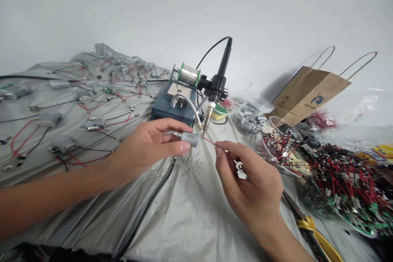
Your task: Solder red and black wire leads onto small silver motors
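Note:
My left hand (153, 141) pinches a small grey cylindrical motor (190, 139) between thumb and fingers, its terminal end turned to the right. Between thumb and forefinger, my right hand (250, 172) grips a thin red wire (209, 141) whose bare end reaches the motor's terminals. A shiny metal piece shows among the right hand's curled fingers. Just above the wire end is the tip of a soldering iron (209, 116), clamped upright in a stand. A curved metal solder feed tube (192, 104) ends close beside that tip.
A blue soldering station (167, 104) carries a solder spool (188, 75). Wired motors (95, 123) lie spread over the grey sheet at left. To the right are a tub of motors (250, 120), a paper bag (310, 92), heaped red and black wires (346, 180) and yellow-handled pliers (313, 229).

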Action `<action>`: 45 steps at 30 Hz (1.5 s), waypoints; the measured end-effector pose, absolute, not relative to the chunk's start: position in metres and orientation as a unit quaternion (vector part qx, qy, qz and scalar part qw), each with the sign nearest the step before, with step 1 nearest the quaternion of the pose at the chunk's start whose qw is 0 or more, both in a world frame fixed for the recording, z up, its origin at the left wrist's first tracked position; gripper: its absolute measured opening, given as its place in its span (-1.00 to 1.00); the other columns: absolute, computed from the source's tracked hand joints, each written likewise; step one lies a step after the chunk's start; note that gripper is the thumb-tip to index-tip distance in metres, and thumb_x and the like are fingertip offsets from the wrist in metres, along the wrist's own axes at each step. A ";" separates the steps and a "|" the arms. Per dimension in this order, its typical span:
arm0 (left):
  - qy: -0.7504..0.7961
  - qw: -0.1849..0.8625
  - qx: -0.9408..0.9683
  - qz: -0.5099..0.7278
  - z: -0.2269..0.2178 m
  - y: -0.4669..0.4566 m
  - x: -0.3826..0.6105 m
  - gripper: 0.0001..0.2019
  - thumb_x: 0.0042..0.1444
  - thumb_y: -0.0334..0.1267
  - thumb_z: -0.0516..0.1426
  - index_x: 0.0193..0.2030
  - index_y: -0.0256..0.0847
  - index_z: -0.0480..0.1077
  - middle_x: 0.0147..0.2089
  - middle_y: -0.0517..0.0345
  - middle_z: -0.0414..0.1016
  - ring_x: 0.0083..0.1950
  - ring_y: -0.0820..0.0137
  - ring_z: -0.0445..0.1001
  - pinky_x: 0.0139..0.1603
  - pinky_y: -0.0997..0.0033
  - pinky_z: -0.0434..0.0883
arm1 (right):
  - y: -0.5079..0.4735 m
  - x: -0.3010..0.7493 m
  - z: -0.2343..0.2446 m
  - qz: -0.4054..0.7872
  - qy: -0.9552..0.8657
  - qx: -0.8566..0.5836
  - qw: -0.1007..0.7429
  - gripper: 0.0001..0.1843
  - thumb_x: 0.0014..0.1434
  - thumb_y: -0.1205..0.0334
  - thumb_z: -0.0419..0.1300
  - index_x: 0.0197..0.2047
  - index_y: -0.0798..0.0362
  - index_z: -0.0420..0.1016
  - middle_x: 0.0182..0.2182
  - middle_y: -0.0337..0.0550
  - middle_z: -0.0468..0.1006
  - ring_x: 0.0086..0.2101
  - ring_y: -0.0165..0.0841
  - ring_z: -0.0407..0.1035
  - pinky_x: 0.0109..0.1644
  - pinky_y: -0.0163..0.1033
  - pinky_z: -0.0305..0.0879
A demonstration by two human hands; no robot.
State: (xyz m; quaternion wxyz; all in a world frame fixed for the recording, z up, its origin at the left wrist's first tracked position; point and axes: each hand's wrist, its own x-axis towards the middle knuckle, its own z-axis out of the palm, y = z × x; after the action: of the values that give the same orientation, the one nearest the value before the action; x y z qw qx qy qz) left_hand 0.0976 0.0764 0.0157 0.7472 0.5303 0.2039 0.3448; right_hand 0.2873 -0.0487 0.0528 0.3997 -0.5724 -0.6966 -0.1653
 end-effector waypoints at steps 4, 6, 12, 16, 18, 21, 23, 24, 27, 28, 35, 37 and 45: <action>0.207 0.748 0.528 0.344 0.016 0.076 0.098 -0.71 0.14 -0.21 0.51 -0.01 -0.10 0.67 -0.24 0.21 0.77 -0.21 0.44 0.68 -0.12 0.53 0.56 | -0.048 0.287 0.053 -0.163 -0.697 -0.572 0.400 -0.89 0.38 0.42 0.26 -0.08 0.07 0.59 -0.46 -0.36 0.56 -0.54 -0.54 0.39 -0.39 -0.42 0.37; 0.207 0.750 0.525 0.346 0.016 0.076 0.098 -0.71 0.13 -0.22 0.51 -0.03 -0.11 0.67 -0.25 0.21 0.77 -0.22 0.45 0.68 -0.13 0.54 0.56 | -0.048 0.287 0.053 -0.164 -0.697 -0.572 0.399 -0.88 0.37 0.43 0.26 -0.08 0.07 0.59 -0.45 -0.35 0.59 -0.53 -0.54 0.40 -0.38 -0.43 0.37; 0.208 0.748 0.527 0.346 0.016 0.075 0.096 -0.72 0.15 -0.22 0.50 -0.01 -0.11 0.67 -0.24 0.20 0.78 -0.21 0.42 0.69 -0.13 0.52 0.57 | -0.049 0.287 0.053 -0.159 -0.696 -0.577 0.397 -0.88 0.38 0.42 0.26 -0.08 0.07 0.59 -0.44 -0.34 0.61 -0.53 -0.54 0.41 -0.38 -0.42 0.37; 0.210 0.747 0.530 0.342 0.016 0.076 0.097 -0.72 0.15 -0.21 0.50 -0.01 -0.07 0.67 -0.22 0.24 0.78 -0.19 0.45 0.69 -0.11 0.54 0.56 | -0.049 0.288 0.052 -0.160 -0.694 -0.578 0.399 -0.89 0.38 0.41 0.26 -0.08 0.05 0.59 -0.42 -0.32 0.63 -0.53 -0.53 0.41 -0.39 -0.41 0.38; 0.207 0.747 0.531 0.341 0.015 0.076 0.097 -0.72 0.15 -0.20 0.51 -0.01 -0.07 0.68 -0.23 0.25 0.77 -0.20 0.46 0.68 -0.11 0.56 0.55 | -0.049 0.288 0.052 -0.159 -0.694 -0.577 0.400 -0.89 0.38 0.41 0.26 -0.08 0.06 0.59 -0.41 -0.32 0.64 -0.53 -0.53 0.42 -0.38 -0.42 0.39; 0.201 0.747 0.532 0.345 0.015 0.077 0.097 -0.72 0.15 -0.21 0.50 -0.02 -0.08 0.67 -0.23 0.24 0.76 -0.20 0.46 0.67 -0.12 0.55 0.54 | -0.050 0.288 0.052 -0.157 -0.696 -0.575 0.401 -0.88 0.38 0.42 0.26 -0.07 0.06 0.59 -0.44 -0.34 0.60 -0.54 -0.53 0.40 -0.39 -0.43 0.38; 0.198 0.747 0.532 0.347 0.015 0.076 0.097 -0.73 0.17 -0.22 0.49 -0.01 -0.09 0.67 -0.23 0.23 0.75 -0.20 0.46 0.66 -0.12 0.55 0.53 | -0.050 0.289 0.052 -0.156 -0.697 -0.574 0.400 -0.88 0.38 0.42 0.26 -0.07 0.06 0.59 -0.45 -0.36 0.57 -0.54 -0.53 0.39 -0.39 -0.42 0.38; 0.199 0.746 0.533 0.346 0.015 0.076 0.097 -0.74 0.17 -0.22 0.49 -0.01 -0.09 0.67 -0.23 0.23 0.75 -0.21 0.46 0.66 -0.12 0.55 0.53 | -0.050 0.288 0.052 -0.157 -0.698 -0.573 0.400 -0.88 0.38 0.43 0.26 -0.08 0.06 0.59 -0.46 -0.36 0.56 -0.54 -0.53 0.39 -0.39 -0.43 0.38; 0.200 0.742 0.538 0.346 0.015 0.076 0.097 -0.73 0.17 -0.23 0.49 0.00 -0.09 0.67 -0.22 0.22 0.75 -0.20 0.45 0.65 -0.12 0.53 0.54 | -0.049 0.288 0.052 -0.161 -0.699 -0.569 0.402 -0.88 0.37 0.44 0.27 -0.08 0.07 0.59 -0.44 -0.36 0.58 -0.53 -0.55 0.39 -0.37 -0.44 0.39; 0.201 0.741 0.538 0.347 0.015 0.076 0.097 -0.72 0.16 -0.22 0.49 0.00 -0.10 0.67 -0.21 0.21 0.75 -0.19 0.44 0.65 -0.11 0.51 0.54 | -0.049 0.288 0.052 -0.160 -0.699 -0.569 0.402 -0.88 0.37 0.44 0.27 -0.09 0.07 0.59 -0.44 -0.35 0.59 -0.53 -0.55 0.40 -0.37 -0.45 0.39; 0.199 0.740 0.541 0.346 0.015 0.075 0.096 -0.74 0.17 -0.22 0.49 -0.01 -0.08 0.67 -0.24 0.22 0.75 -0.22 0.45 0.65 -0.12 0.52 0.53 | -0.050 0.286 0.053 -0.154 -0.700 -0.569 0.402 -0.87 0.36 0.46 0.26 -0.09 0.08 0.59 -0.43 -0.35 0.60 -0.51 -0.56 0.41 -0.35 -0.46 0.39; 0.198 0.740 0.543 0.344 0.016 0.075 0.096 -0.75 0.19 -0.22 0.48 0.00 -0.07 0.68 -0.24 0.25 0.75 -0.22 0.48 0.65 -0.12 0.56 0.52 | -0.051 0.286 0.053 -0.154 -0.701 -0.571 0.399 -0.88 0.36 0.45 0.27 -0.09 0.08 0.59 -0.44 -0.37 0.57 -0.51 -0.56 0.40 -0.36 -0.46 0.38; 0.204 0.731 0.550 0.348 0.012 0.078 0.096 -0.70 0.14 -0.17 0.51 0.00 -0.04 0.68 -0.24 0.26 0.76 -0.21 0.48 0.67 -0.11 0.56 0.55 | -0.052 0.287 0.051 -0.153 -0.704 -0.568 0.399 -0.88 0.39 0.44 0.25 -0.07 0.09 0.58 -0.43 -0.37 0.57 -0.52 -0.57 0.36 -0.37 -0.46 0.34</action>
State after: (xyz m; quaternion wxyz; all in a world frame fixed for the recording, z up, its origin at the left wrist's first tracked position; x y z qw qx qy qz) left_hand 0.0963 0.0776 0.0122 0.7312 0.5500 0.2040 0.3483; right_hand 0.2867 -0.0515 0.0511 0.3986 -0.5678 -0.7037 -0.1534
